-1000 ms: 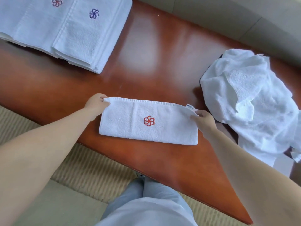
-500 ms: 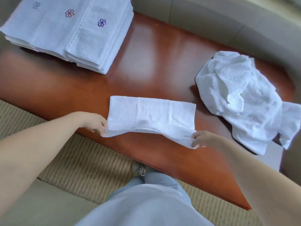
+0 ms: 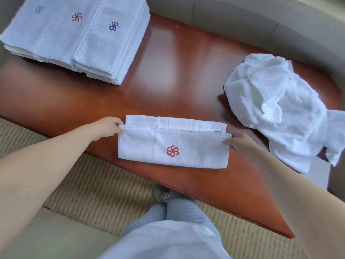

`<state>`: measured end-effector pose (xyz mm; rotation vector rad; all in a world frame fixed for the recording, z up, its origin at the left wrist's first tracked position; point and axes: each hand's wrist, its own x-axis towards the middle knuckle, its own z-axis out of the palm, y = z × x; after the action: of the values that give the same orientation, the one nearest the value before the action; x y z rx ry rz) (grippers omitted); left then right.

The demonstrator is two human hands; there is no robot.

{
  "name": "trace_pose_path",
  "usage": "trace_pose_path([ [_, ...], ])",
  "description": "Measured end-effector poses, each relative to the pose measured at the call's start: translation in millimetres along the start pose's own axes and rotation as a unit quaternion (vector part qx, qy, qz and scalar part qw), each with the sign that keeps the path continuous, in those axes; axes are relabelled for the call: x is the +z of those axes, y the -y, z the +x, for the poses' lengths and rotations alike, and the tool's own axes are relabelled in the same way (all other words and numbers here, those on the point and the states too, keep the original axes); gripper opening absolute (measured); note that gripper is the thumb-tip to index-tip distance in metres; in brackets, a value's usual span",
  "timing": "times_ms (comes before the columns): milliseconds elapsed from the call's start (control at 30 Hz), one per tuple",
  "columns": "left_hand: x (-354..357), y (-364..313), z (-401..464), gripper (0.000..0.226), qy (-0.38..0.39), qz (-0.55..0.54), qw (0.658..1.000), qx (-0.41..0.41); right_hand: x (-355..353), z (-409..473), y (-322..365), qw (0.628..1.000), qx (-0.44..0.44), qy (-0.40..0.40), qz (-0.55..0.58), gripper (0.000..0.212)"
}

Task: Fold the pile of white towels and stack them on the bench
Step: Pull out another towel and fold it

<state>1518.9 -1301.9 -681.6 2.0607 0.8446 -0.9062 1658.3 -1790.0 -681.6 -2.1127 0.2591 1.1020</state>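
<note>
- The towel (image 3: 172, 146) being folded lies on the tabletop (image 3: 164, 75) at lower centre of the frame, near the front edge, with a red flower emblem (image 3: 172, 151) showing on its upper layer.
- Its upper layer is pinched at both far corners: the left hand (image 3: 108, 128) grips the left corner, the right hand (image 3: 240, 144) grips the right corner, each with fingers closed on the hem.
- That hem sits just short of the far edge of the layer beneath, so a narrow strip of the lower layer is left showing above it.
- The step in hand is judged to be the lengthwise fold, which is nearly laid down.
- For a good result, both corners should be carried forward together until the hem meets the far edge underneath, so that no strip is left showing.
- The cloth should be kept taut between the two hands while it is lowered, otherwise a sag or crease is likely in the middle.
- The near fold line should be checked for straightness against the tabletop's front edge before the corners are let go.
- The layer may then be smoothed flat from the centre outward.
- The folded stack (image 3: 74, 38) is seen at upper left of the frame, its emblems facing up; this towel is judged to belong there once it is folded to match.
- The unfolded pile (image 3: 276, 101) is heaped at the right of the frame, partly hanging off the tabletop's end, so several towels are judged to remain.
</note>
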Motion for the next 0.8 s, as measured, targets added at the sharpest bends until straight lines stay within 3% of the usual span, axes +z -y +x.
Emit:
trace_pose_path([
  [167, 10.6, -0.9, 25.8, 0.017, -0.072, -0.023, 0.997, -0.008, 13.9, 27.4, -5.5, 0.993, -0.013, -0.108, 0.048, 0.001],
  [333, 13.0, -2.6, 32.7, 0.005, -0.134, -0.176, 0.975, -0.006, 19.2, 38.0, -5.1, 0.981, -0.04, -0.155, 0.11, 0.015],
  [400, 17.1, -4.4, 37.7, 0.006, -0.165, -0.198, 0.966, -0.003, 22.7, 44.8, -2.9, 0.977, -0.042, -0.176, 0.113, 0.011],
  [600, 40.2, -10.5, 60.8, 0.011, -0.227, -0.125, 0.966, -0.013, 36.9, 69.1, -1.8, 0.979, -0.028, -0.194, 0.057, 0.009],
  [800, 50.4, -8.9, 62.1, 0.009, -0.274, -0.093, 0.957, 0.028, 37.8, 72.4, -3.2, 0.978, -0.034, -0.205, 0.0, 0.006],
])
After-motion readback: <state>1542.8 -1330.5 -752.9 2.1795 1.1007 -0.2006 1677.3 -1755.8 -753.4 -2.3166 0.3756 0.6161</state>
